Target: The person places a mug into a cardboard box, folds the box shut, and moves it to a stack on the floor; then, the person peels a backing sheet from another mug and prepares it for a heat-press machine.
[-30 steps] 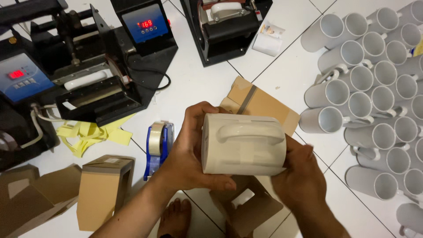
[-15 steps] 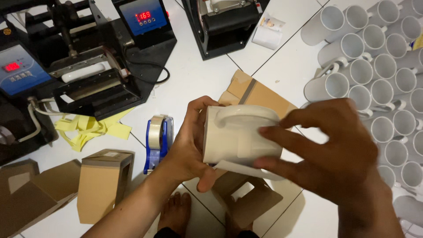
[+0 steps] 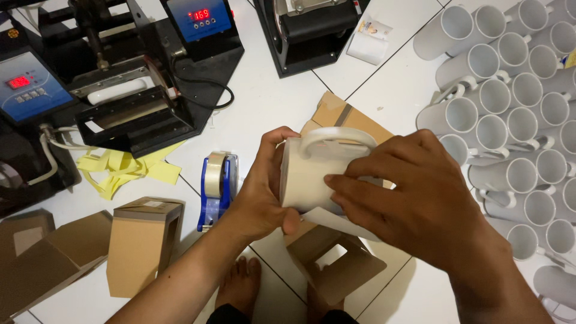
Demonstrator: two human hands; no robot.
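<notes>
A white mug [image 3: 309, 174] lies on its side in the air over the tiled floor, handle up. My left hand [image 3: 258, 192] grips its base end, thumb under it. My right hand [image 3: 414, 198] lies across the front of the mug, fingers pressing a white paper sheet [image 3: 336, 221] against its wall; the sheet's lower edge sticks out below. Right under the mug lies an open brown cardboard box [image 3: 339, 264]. Another flat carton [image 3: 336, 114] shows behind the mug.
Black mug heat presses [image 3: 129, 99] with blue control panels stand at the top left, another [image 3: 312, 27] at top centre. Several white mugs [image 3: 516, 120] are stacked on the right. A blue tape dispenser [image 3: 217, 186], yellow paper strips [image 3: 123, 171] and brown boxes [image 3: 141, 243] lie on the left.
My right hand came up from beneath the mug and now covers its front, pressing the paper on. The mug and left hand stayed nearly in place.
</notes>
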